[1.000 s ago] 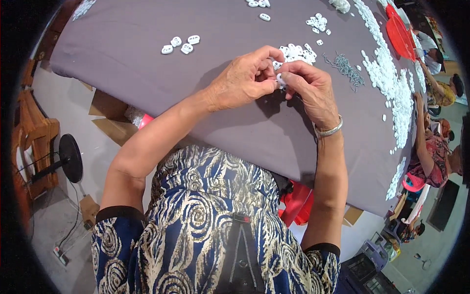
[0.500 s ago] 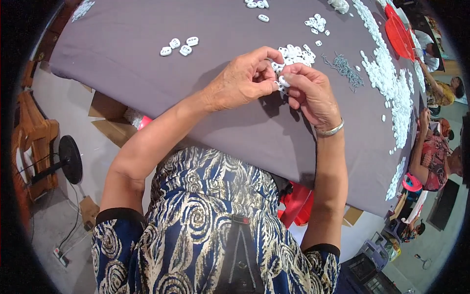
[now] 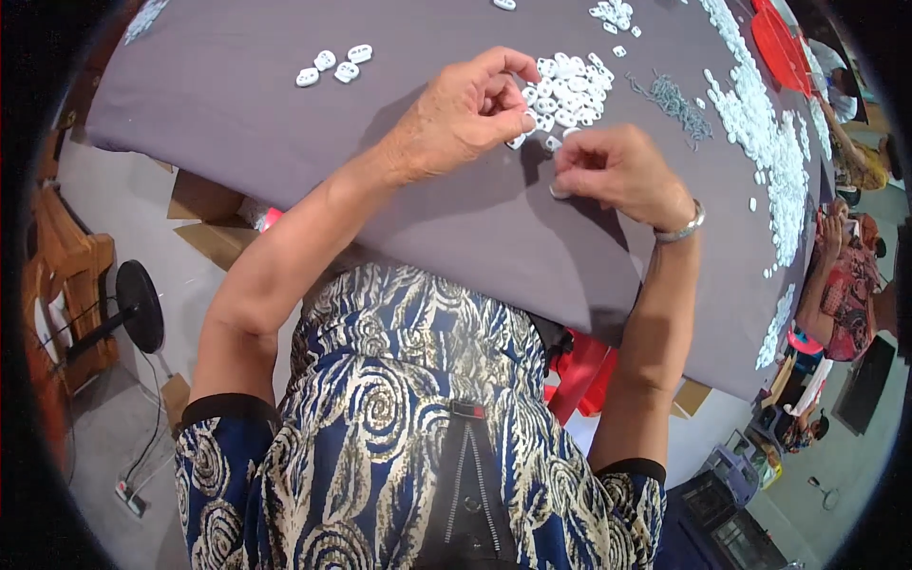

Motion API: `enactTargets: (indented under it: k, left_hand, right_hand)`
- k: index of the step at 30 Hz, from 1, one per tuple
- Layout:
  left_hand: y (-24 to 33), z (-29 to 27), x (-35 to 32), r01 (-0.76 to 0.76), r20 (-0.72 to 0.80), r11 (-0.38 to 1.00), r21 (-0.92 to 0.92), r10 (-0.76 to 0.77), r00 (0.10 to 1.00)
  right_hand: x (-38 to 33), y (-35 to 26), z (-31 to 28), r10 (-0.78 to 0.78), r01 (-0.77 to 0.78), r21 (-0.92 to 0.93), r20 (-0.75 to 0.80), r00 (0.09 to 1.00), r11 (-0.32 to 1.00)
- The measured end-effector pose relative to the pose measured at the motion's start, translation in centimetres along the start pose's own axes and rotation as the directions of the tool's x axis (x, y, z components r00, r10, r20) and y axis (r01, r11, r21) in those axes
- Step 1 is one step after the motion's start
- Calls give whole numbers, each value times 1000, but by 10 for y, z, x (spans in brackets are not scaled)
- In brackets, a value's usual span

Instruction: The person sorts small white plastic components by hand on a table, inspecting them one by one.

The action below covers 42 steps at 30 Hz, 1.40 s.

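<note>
My left hand (image 3: 465,114) is over the table at the near left side of a pile of white oval plastic pieces with holes (image 3: 573,90), which look like cord locks. Its thumb and forefinger are apart, the other fingers curled; nothing plainly shows between them. To the right, my right hand (image 3: 622,176) is closed in a pinch. A small white plastic piece (image 3: 560,192) shows at its fingertips, mostly covered by them. Beyond that hand lies a heap of thin grey coiled bits (image 3: 676,106) resembling small springs.
Several white pieces (image 3: 348,71) sit apart at the left of the dark cloth-covered table (image 3: 218,95). A long spread of white pieces (image 3: 784,190) runs down the right side, near a red basket (image 3: 781,49). Other people sit beyond it. A black fan (image 3: 140,306) stands at the left.
My hands have come apart from each other. The right hand moved right and a little nearer me with the white piece; the left rose slightly. The whole view shifted a little.
</note>
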<state>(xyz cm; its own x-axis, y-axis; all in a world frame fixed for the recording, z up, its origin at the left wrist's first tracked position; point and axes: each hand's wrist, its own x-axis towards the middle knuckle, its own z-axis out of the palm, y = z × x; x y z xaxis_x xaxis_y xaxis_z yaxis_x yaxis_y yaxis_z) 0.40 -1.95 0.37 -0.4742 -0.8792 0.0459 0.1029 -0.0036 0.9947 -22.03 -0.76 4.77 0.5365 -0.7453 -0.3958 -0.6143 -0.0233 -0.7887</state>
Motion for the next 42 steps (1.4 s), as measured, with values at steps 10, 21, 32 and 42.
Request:
enactTargets:
  k: [10, 21, 32, 42]
  left_hand:
    - [0, 0, -2, -1, -27, 999, 38, 2, 1000]
    - [-1, -1, -1, 0, -53, 999, 50, 3, 999]
    - [-5, 0, 0, -88, -102, 993, -77, 80, 992]
    - [-4, -7, 1, -91, -266, 994, -51, 75, 961]
  right_hand:
    - [11, 3, 9, -176, 191, -15, -462, 869, 982]
    - [7, -13, 32, -269, 65, -542, -306, 913, 838]
    - [9, -17, 38, -352, 161, -550, -261, 899, 819]
    - [16, -12, 37, -375, 252, -376, -303, 876, 892]
